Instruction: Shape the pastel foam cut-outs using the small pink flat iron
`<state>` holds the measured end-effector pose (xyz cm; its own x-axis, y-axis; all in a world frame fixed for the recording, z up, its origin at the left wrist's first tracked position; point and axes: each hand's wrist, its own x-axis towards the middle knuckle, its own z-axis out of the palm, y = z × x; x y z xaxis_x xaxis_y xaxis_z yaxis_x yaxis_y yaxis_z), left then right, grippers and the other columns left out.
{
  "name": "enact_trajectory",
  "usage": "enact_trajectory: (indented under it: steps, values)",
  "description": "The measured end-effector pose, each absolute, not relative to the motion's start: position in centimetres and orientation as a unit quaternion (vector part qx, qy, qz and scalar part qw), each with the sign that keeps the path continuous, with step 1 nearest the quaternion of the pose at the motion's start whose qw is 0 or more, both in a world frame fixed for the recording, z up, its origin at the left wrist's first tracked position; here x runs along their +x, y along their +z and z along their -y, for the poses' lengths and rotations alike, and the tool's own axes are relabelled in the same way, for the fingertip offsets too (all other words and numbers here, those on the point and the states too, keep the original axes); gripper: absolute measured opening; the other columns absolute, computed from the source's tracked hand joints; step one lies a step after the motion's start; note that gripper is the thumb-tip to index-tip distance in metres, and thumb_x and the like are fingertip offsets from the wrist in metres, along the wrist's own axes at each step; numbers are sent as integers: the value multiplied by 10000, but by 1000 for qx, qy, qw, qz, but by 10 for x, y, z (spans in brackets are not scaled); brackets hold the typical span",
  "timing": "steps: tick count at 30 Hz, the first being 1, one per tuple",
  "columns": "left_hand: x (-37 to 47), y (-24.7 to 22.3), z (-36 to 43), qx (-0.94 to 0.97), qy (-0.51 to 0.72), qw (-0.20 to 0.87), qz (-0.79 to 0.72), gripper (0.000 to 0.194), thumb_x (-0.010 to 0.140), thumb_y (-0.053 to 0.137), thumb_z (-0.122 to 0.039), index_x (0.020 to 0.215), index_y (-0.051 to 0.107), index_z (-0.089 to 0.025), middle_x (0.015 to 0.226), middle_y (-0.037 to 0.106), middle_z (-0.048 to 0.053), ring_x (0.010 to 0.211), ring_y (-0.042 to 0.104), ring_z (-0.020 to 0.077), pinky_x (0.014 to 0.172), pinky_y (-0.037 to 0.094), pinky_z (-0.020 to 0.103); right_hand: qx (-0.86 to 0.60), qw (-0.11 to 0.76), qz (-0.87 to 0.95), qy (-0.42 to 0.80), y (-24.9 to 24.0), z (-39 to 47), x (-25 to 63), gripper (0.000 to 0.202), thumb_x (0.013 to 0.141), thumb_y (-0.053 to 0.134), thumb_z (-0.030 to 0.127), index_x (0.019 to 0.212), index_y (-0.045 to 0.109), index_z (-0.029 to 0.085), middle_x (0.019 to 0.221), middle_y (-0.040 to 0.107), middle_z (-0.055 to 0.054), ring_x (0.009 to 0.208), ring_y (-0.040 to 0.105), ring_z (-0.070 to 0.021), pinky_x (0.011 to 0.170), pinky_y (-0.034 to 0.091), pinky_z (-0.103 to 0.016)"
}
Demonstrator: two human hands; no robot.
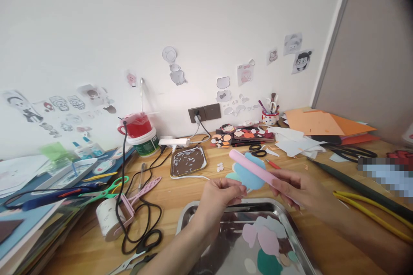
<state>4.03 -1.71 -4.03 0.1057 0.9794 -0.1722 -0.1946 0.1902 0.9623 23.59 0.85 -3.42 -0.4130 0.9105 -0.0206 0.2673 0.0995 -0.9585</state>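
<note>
Wooden desk (180, 189) | light-blue cutout (250, 178): lobed | pink stick (250, 166): straight, round-ended

The wall (226, 17) is white and bare up high. Lower down, lots of small paper pictures (302, 62) are stuck on it, all the way across. Most are grey or black and white, and a few have pink. A dark socket (213, 111) is on the wall near the middle, with a plug (198, 118) in its left half. The worktop (185, 191) is light brown wood with stripy lines. On the right stands a big grey panel (364, 73), with a pale strip (333, 36) along its edge. The light is soft.
</note>
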Motion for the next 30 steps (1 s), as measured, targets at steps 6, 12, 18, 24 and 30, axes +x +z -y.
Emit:
enact_trajectory:
  steps: [6,12,18,24,30]
  values:
    - [37,-39,14,423,488,596,-478,133,588,621,-258,608,623,-126,599,581,27,586,499,101,599,387,211,-464,341,657,487,-34,-14,239,291,745,456,441,794,566,176,528,424,38,412,346,-64,349,305,-164]
    - [36,-39,13,412,495,592,-484,98,584,615,-208,611,607,-114,594,569,31,576,497,102,587,393,216,-507,378,624,459,-27,-17,245,338,735,442,486,622,522,178,449,378,46,391,349,-67,347,299,-166]
    - [35,-41,11,398,509,602,-469,154,581,638,-261,644,605,-125,638,574,30,611,504,107,576,394,204,-478,344,649,481,-26,-17,244,342,730,444,493,652,537,174,508,420,30,422,371,-73,366,316,-173]
    - [36,-42,12,406,501,605,-467,188,568,652,-292,643,617,-123,650,592,42,621,519,120,585,397,211,-432,291,694,497,-36,-11,239,338,748,456,438,978,535,203,612,482,21,427,393,-64,362,310,-170]
    - [36,-42,12,406,506,606,-461,163,568,652,-268,629,616,-121,648,588,38,599,505,107,590,396,209,-427,308,698,485,-39,-13,241,317,760,457,410,987,547,207,592,469,31,430,392,-61,366,320,-166]
